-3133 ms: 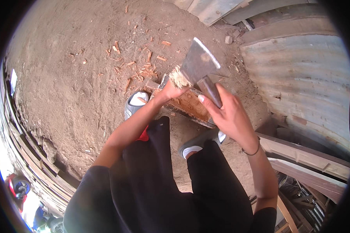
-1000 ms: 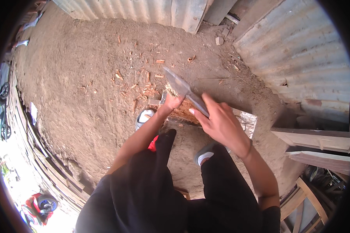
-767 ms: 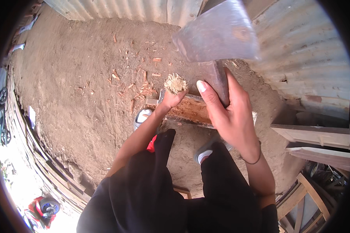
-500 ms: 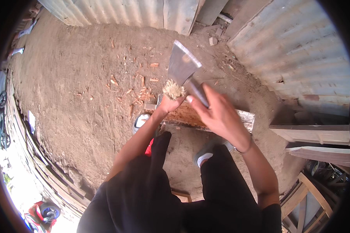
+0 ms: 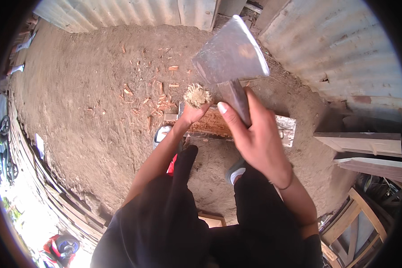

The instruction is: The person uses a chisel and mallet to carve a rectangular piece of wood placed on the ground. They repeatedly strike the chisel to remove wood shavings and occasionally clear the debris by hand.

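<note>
My left hand [image 5: 193, 114] is closed around an upright piece whose frayed, pale, mushroomed wooden end [image 5: 197, 95] faces up. Its lower part is hidden, so I cannot tell its kind. My right hand [image 5: 262, 138] grips the dark wooden handle of a broad-bladed cleaver [image 5: 231, 52]. The cleaver is raised just right of and beyond the frayed end, apart from it, its bright edge facing right. Below both hands lies a thick wooden plank [image 5: 286, 130] with a brown hollowed or stripped face, partly covered by my hands.
Wood chips [image 5: 160, 102] are scattered on the dirt floor [image 5: 85, 80] left of the plank. Corrugated metal sheets [image 5: 339, 53] stand beyond and at right. Boards [image 5: 362, 145] and a wooden frame [image 5: 355, 219] are at right. My feet are by the plank's near side.
My right hand has lifted the cleaver up and to the right, away from the frayed end; its blade looks larger and nearer. My left hand keeps its grip in nearly the same place.
</note>
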Tool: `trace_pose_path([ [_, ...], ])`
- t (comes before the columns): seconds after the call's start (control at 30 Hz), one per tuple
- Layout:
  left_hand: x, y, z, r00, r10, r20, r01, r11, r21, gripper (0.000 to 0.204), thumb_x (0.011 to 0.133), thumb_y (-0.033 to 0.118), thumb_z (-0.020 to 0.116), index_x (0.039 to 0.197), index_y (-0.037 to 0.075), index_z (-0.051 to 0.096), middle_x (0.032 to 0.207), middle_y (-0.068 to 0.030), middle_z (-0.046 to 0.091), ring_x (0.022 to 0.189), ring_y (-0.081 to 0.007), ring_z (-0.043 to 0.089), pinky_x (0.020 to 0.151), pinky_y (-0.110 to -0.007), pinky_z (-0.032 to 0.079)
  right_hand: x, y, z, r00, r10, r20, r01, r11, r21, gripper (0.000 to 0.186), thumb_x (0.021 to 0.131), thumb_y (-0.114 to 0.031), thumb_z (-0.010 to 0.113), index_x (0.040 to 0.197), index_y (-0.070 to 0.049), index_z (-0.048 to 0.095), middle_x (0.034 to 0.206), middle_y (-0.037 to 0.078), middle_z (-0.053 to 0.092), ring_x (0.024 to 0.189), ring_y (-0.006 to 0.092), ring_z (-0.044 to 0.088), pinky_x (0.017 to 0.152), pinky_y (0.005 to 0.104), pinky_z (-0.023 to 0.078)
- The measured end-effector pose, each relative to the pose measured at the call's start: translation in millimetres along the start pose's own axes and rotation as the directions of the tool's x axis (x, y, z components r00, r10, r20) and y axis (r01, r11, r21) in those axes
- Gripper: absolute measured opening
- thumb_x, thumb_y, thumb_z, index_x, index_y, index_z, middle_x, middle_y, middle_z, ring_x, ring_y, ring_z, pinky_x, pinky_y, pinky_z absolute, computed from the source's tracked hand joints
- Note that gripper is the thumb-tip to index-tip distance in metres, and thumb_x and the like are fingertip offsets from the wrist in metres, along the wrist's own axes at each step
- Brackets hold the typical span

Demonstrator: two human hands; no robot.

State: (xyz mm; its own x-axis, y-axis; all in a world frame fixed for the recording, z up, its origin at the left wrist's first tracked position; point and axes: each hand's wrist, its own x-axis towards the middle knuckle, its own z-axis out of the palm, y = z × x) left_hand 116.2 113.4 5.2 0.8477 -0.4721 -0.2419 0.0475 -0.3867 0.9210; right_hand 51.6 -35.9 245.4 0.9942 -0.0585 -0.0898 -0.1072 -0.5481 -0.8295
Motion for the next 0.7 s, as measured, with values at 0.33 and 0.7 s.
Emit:
trace_pose_path([
  [0.33, -16.7, -15.3, -8.3, 0.994, -0.097, -0.056, 0.085, 0.977, -0.194, 0.018, 0.095, 0.019, 0.064, 0.1, 0.002, 0.067, 0.086, -0.0107, 0.067, 0.08, -0.0239, 0.062, 0.074, -0.038, 0.049, 7.1, 9.6, -10.5, 0.954, 0.209, 0.213, -0.239, 0.963, 0.125, 0.03, 0.102, -0.032, 0.065, 0.097, -0.002, 0.059, 0.065, 0.007, 0.058, 0.053, 0.0141, 0.057, 0.047, 0.0314, 0.038],
  [0.7, -24.2, -58.5, -7.2, 0.99, 0.078, 0.121, -0.092, 0.989, 0.116, 0.015, 0.083, 0.01, 0.068, 0.076, 0.007, 0.056, 0.07, -0.009, 0.054, 0.066, -0.0245, 0.056, 0.064, -0.039, 0.048, -8.9, 35.9, 7.9, 0.97, -0.18, 0.165, 0.197, 0.976, -0.094, 0.039, 0.098, -0.026, 0.069, 0.111, 0.009, 0.057, 0.073, 0.025, 0.064, 0.063, 0.0381, 0.068, 0.059, 0.0471, 0.049],
])
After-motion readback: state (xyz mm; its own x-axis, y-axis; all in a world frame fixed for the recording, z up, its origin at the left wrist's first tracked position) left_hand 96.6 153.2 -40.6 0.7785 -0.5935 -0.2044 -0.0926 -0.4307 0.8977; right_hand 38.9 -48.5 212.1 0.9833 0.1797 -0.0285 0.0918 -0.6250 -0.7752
